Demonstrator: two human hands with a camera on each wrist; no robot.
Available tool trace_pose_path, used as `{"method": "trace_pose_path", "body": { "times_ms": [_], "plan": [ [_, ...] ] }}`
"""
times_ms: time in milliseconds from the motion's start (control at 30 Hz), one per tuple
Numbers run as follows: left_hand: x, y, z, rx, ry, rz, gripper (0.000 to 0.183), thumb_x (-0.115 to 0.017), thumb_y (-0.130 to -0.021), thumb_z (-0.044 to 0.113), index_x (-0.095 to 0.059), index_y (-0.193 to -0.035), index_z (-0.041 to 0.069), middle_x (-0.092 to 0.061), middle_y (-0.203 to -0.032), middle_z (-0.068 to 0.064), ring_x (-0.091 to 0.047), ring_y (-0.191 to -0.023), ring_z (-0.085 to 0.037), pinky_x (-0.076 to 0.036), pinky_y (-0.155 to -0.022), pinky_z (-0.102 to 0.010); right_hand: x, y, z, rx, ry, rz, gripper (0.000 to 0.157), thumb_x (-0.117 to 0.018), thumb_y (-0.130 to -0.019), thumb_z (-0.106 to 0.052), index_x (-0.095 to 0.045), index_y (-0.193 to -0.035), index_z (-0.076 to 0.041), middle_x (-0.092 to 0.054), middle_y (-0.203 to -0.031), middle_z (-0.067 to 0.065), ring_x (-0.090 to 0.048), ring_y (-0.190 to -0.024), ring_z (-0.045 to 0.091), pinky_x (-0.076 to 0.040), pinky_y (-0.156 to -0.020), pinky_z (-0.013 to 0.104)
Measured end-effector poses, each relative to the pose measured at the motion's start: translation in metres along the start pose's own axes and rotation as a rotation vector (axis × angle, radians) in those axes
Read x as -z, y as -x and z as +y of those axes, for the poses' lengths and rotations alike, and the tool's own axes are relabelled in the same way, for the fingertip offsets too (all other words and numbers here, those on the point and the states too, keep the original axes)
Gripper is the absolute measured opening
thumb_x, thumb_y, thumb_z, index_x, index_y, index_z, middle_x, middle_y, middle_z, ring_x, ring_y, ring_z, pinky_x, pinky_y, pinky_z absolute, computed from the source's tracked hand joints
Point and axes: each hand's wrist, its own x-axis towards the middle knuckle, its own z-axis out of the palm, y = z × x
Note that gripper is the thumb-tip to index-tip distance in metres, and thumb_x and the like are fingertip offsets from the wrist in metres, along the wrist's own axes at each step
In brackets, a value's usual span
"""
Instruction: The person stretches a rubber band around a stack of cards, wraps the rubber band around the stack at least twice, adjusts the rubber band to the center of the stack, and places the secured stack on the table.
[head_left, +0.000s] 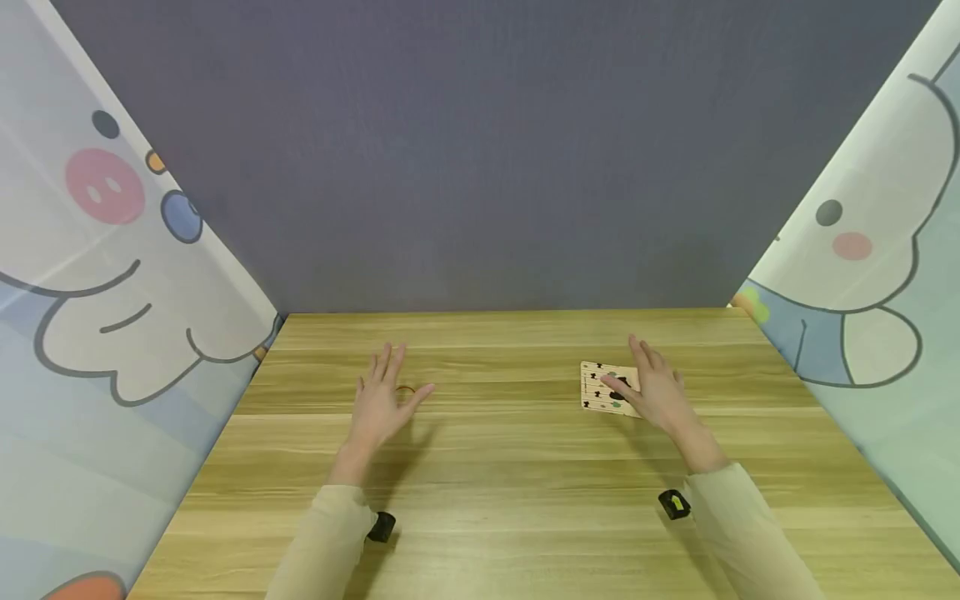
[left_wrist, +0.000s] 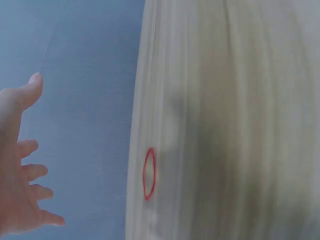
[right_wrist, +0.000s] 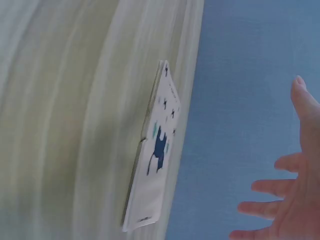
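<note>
My left hand (head_left: 378, 410) hovers over the table with fingers spread, holding nothing. Just beneath and beside it lies a thin red loop (left_wrist: 154, 170), like a rubber band, partly hidden by the hand in the head view. On the right, my right hand (head_left: 662, 400) is held above a cream, flat pad or stack of cards (head_left: 597, 402) printed with black cats and small green marks. Its fingers are extended and apart from the stack in the right wrist view. The stack (right_wrist: 150, 195) shows some thickness and a step along its edge; its right part is hidden in the head view.
Both things lie on a wood-grain table (head_left: 495, 467). A dark grey panel (head_left: 495, 167) rises behind its far edge. Cartoon-printed sheets (head_left: 67, 358) stand at both sides. Each wrist carries a small black device (head_left: 674, 504).
</note>
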Motion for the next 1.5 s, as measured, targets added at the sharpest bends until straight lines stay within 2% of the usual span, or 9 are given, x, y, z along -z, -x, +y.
{"method": "trace_pose_path", "body": {
  "times_ms": [200,400,667,733,833,967,1167,1300,1500],
  "plan": [
    [-0.005,0.005,-0.003,0.002,0.138,0.118,0.076,-0.058,-0.081,0.047,-0.028,-0.138,0.006,-0.024,-0.141,-0.021,-0.020,-0.126,-0.044,-0.023,-0.093,-0.065,-0.002,0.004,0.008,-0.015,-0.097,0.063,0.081,-0.053,-0.087,-0.042,-0.012,-0.139,0.006,-0.023,-0.133,0.036,-0.028,-0.114,0.054,-0.028,-0.088,0.065],
    [-0.010,0.010,-0.006,0.026,0.342,0.224,0.067,-0.065,-0.081,0.029,-0.036,-0.132,-0.003,-0.034,-0.135,-0.024,-0.029,-0.123,-0.040,-0.028,-0.099,-0.052,-0.005,0.008,0.019,-0.098,-0.236,0.087,0.080,-0.052,-0.088,-0.041,-0.015,-0.136,0.010,-0.024,-0.133,0.036,-0.031,-0.113,0.053,-0.033,-0.088,0.062],
    [-0.011,0.017,-0.015,0.181,0.588,0.183,0.063,-0.067,-0.080,0.022,-0.038,-0.129,-0.006,-0.039,-0.130,-0.026,-0.039,-0.113,-0.046,-0.039,-0.088,-0.056,-0.007,0.015,0.034,-0.240,-0.417,0.058,0.078,-0.055,-0.087,-0.036,-0.015,-0.135,0.011,-0.030,-0.129,0.036,-0.036,-0.111,0.049,-0.036,-0.090,0.055],
    [-0.005,0.020,-0.009,0.220,0.640,0.164,0.061,-0.066,-0.080,0.017,-0.038,-0.128,-0.009,-0.040,-0.128,-0.028,-0.041,-0.109,-0.048,-0.042,-0.084,-0.055,-0.007,0.017,0.037,-0.265,-0.444,0.054,0.078,-0.056,-0.086,-0.035,-0.017,-0.135,0.012,-0.031,-0.128,0.036,-0.037,-0.111,0.049,-0.037,-0.090,0.054],
    [-0.004,0.021,-0.011,0.267,0.704,0.150,0.059,-0.067,-0.080,0.013,-0.039,-0.126,-0.011,-0.042,-0.125,-0.030,-0.045,-0.106,-0.046,-0.048,-0.083,-0.043,-0.007,0.019,0.040,-0.300,-0.483,0.047,0.078,-0.058,-0.085,-0.034,-0.018,-0.135,0.012,-0.032,-0.127,0.035,-0.038,-0.111,0.048,-0.038,-0.090,0.053],
    [-0.013,0.019,-0.023,0.319,0.729,0.155,0.059,-0.069,-0.077,0.012,-0.042,-0.125,-0.010,-0.046,-0.119,-0.029,-0.050,-0.100,-0.041,-0.051,-0.077,-0.025,-0.006,0.022,0.043,-0.350,-0.517,0.028,0.080,-0.059,-0.085,-0.035,-0.017,-0.135,0.011,-0.032,-0.127,0.035,-0.036,-0.113,0.048,-0.039,-0.090,0.051],
    [-0.018,0.018,-0.028,0.358,0.687,0.167,0.055,-0.072,-0.072,0.004,-0.047,-0.120,-0.009,-0.051,-0.112,-0.028,-0.055,-0.094,-0.041,-0.052,-0.075,-0.030,-0.005,0.023,0.048,-0.414,-0.553,0.002,0.082,-0.063,-0.082,-0.032,-0.017,-0.136,0.009,-0.033,-0.128,0.033,-0.037,-0.115,0.044,-0.050,-0.078,0.033],
    [-0.024,0.016,-0.030,0.404,0.703,0.174,0.055,-0.072,-0.069,-0.001,-0.049,-0.118,-0.009,-0.053,-0.108,-0.027,-0.056,-0.090,-0.039,-0.052,-0.067,-0.021,-0.006,0.022,0.051,-0.446,-0.622,-0.004,0.082,-0.066,-0.081,-0.026,-0.016,-0.136,0.009,-0.032,-0.128,0.032,-0.036,-0.115,0.042,-0.050,-0.070,0.019],
    [-0.031,0.015,-0.031,0.453,0.709,0.178,0.049,-0.072,-0.069,-0.005,-0.051,-0.113,-0.013,-0.053,-0.102,-0.027,-0.054,-0.081,-0.031,-0.046,-0.056,-0.010,-0.012,0.020,0.058,-0.476,-0.606,-0.005,0.083,-0.069,-0.078,-0.024,-0.019,-0.135,0.011,-0.034,-0.128,0.033,-0.039,-0.114,0.040,-0.047,-0.069,0.014]
  ]
}}
